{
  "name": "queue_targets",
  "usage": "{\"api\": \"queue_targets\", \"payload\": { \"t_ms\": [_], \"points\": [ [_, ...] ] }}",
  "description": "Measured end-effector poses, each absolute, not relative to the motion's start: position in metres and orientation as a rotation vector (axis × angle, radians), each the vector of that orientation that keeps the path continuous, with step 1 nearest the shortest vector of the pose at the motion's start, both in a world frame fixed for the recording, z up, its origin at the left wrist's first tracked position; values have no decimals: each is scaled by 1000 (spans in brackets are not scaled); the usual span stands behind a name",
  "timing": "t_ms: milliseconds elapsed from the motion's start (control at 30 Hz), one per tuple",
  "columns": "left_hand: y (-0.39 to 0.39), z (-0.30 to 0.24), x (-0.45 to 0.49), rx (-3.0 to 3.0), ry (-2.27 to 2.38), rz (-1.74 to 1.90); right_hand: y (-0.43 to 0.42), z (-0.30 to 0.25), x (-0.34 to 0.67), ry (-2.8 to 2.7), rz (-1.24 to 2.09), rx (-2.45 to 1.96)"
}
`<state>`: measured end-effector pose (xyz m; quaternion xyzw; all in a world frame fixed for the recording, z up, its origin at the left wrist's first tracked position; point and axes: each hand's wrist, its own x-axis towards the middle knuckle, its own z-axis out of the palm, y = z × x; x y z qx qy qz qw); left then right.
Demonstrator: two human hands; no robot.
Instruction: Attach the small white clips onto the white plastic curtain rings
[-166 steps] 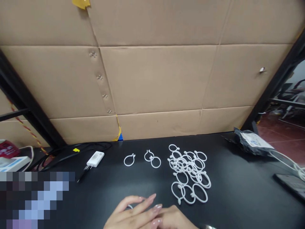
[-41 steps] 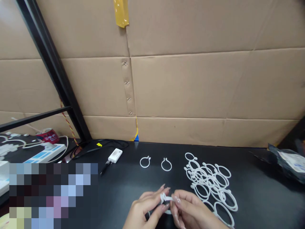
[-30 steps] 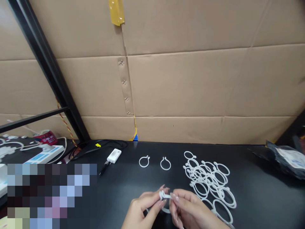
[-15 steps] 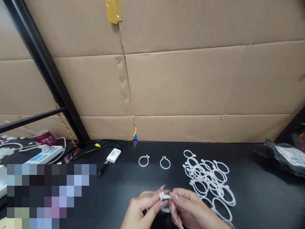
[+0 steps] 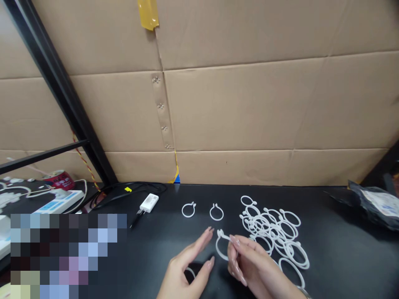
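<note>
My right hand (image 5: 254,261) pinches a white plastic ring (image 5: 220,246) between thumb and fingers, with the ring's small knobbed ends pointing up and left. Just left of it, my left hand (image 5: 189,261) is open, thumb and fingers apart and off the ring. Another white ring (image 5: 190,272) shows partly behind my left hand, on the black table. Two single rings lie farther back, a left one (image 5: 188,210) and a right one (image 5: 216,212). A tangled pile of white rings (image 5: 264,226) lies to the right, its near part covered by my right hand.
A white charger plug (image 5: 149,202) with a black cable end lies at the back left. Beyond it are a power strip (image 5: 67,202) and a red can (image 5: 62,180). A black plastic package (image 5: 370,203) rests at the far right. A cardboard wall (image 5: 249,108) closes the back.
My left hand has let go of the ring and its fingers have spread. The ring now hangs from my right hand alone, a little higher and more fully in view.
</note>
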<state>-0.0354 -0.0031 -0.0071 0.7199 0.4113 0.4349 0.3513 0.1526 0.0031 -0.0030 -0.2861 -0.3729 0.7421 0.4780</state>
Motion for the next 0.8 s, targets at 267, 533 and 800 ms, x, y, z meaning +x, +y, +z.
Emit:
{"api": "queue_targets", "payload": {
  "t_ms": [267, 533, 800],
  "points": [
    [-6, 1, -35, 1825, 971, 1208, 5, 1, 154, -939, 1769, -728],
    [-5, -11, -40, 1638, 973, 1232, 5, 1, 152, -924, 1768, -737],
    [-3, 1, -33, 1555, 998, 1210, 2, 3, 150, -917, 1798, -743]
  ]
}}
